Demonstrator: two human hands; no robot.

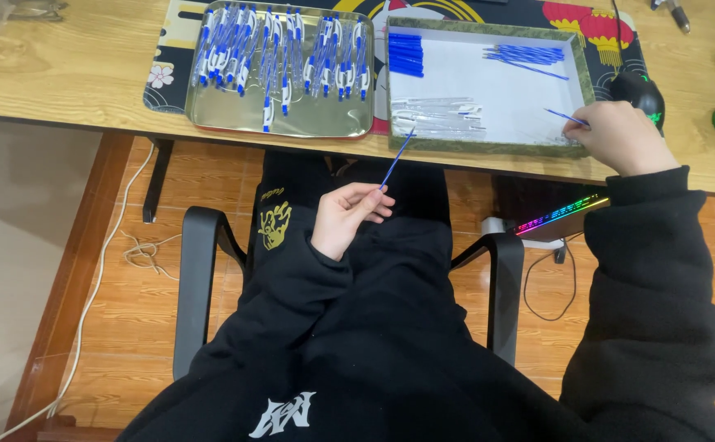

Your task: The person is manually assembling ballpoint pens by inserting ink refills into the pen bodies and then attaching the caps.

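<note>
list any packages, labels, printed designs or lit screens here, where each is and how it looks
Desk mat: under both trays, dark with flower and red lantern pictures.
White box: desk right, shallow, green patterned rim, holds pen parts.
Metal tray: desk left, shiny, full of blue-white pens.
Keyboard: under desk edge, rainbow-lit strip.
Trouser print: yellow design on black.
Top print: white design on black.
No screens.

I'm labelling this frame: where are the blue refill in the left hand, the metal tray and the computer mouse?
blue refill [396,160], head view, mid-shaft.
metal tray [292,127], head view, bare front floor.
computer mouse [637,90], head view, top shell.
</note>
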